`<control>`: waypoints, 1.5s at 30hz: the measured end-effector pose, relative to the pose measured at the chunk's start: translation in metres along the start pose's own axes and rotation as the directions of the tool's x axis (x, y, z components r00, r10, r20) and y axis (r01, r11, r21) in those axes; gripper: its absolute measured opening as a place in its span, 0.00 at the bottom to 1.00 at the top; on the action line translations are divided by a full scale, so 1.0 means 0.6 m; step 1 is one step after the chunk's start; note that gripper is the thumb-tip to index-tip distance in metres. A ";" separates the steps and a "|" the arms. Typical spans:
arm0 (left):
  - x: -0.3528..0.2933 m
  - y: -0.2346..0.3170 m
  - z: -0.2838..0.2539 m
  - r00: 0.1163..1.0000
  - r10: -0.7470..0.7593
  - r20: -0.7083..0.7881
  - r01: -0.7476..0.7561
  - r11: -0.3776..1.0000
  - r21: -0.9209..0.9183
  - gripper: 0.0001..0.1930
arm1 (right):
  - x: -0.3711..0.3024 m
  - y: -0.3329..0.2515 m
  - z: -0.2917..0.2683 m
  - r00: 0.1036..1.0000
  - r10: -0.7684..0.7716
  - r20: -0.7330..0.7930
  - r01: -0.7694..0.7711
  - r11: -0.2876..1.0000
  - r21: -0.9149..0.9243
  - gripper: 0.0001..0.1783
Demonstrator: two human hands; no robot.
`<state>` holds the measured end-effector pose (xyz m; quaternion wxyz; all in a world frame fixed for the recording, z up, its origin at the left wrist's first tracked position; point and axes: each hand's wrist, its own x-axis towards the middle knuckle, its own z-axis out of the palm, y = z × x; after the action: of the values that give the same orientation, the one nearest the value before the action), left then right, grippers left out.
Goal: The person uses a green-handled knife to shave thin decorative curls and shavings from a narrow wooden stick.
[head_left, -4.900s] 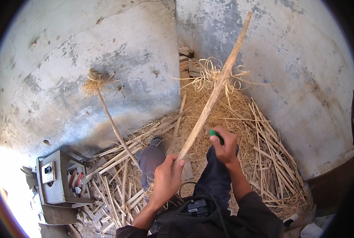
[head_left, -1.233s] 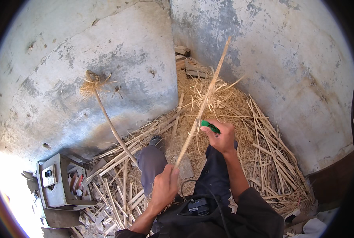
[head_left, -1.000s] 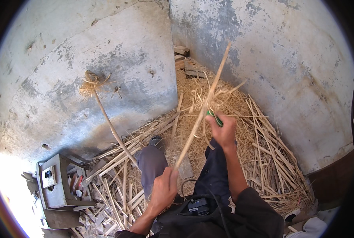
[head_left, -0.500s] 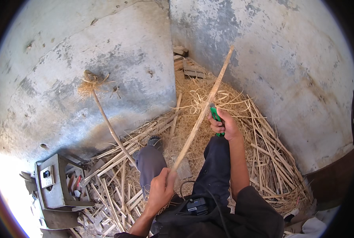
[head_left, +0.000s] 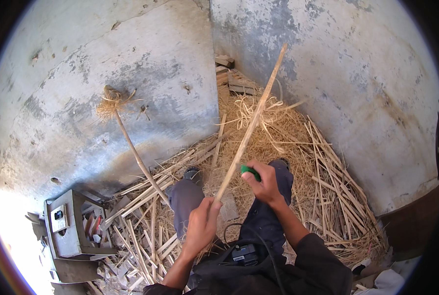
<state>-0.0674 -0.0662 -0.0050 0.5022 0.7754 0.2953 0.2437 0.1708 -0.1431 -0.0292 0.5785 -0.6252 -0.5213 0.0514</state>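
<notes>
while the left hand (head_left: 203, 222) is closed around the lower end of the stick (head_left: 253, 123), the right hand (head_left: 264, 183) is positioned just to the right of the stick's lower half, its fingers curled around a green knife (head_left: 250, 172). the stick is held at a slant, its free tip pointing away from the person and to the right. the front end of the knife is at the stick's right edge; the blade is too small to tell whether it makes contact. curled shavings (head_left: 268, 114) are bunched on both sides of the stick's upper half. below the stick, a heap of fine shavings (head_left: 290, 132) covers the floor. loose strips (head_left: 338, 199) are piled to the right of the stick. to its left, a thin pole (head_left: 136, 152) is inclined toward the wall (head_left: 165, 69), with a tuft of shavings (head_left: 112, 104) at its top. farther left of the stick is a grey stool (head_left: 71, 247). nearer the person than the stick's lower end, a black device (head_left: 244, 254) is located at the lap.
</notes>
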 end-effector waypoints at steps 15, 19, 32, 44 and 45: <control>0.002 0.003 -0.013 0.947 -0.118 0.299 0.231 0.897 -0.377 0.17 | -0.012 -0.054 0.014 0.965 -0.262 0.007 0.256 0.937 -0.236 0.21; 0.001 0.008 -0.013 0.941 -0.137 0.308 0.259 0.878 -0.402 0.17 | -0.011 -0.060 0.014 0.967 -0.256 0.008 0.249 0.932 -0.262 0.22; -0.008 0.013 -0.001 0.988 -0.017 0.155 0.051 0.975 -0.217 0.18 | 0.014 -0.064 -0.001 0.967 -0.243 -0.071 0.213 0.931 -0.295 0.17; -0.032 0.006 -0.003 0.976 -0.094 0.196 0.108 0.992 -0.062 0.16 | 0.076 0.000 -0.066 0.973 -0.006 -0.232 -0.092 0.906 -0.413 0.19; -0.031 0.000 -0.003 0.976 -0.093 0.195 0.107 0.992 -0.061 0.16 | 0.075 0.003 -0.064 0.973 -0.007 -0.232 -0.091 0.906 -0.412 0.19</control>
<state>-0.0816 -0.0782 -0.0061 0.5673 0.7610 0.2755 0.1525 0.2177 -0.1363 0.0060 0.4849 -0.7479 -0.4367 -0.1215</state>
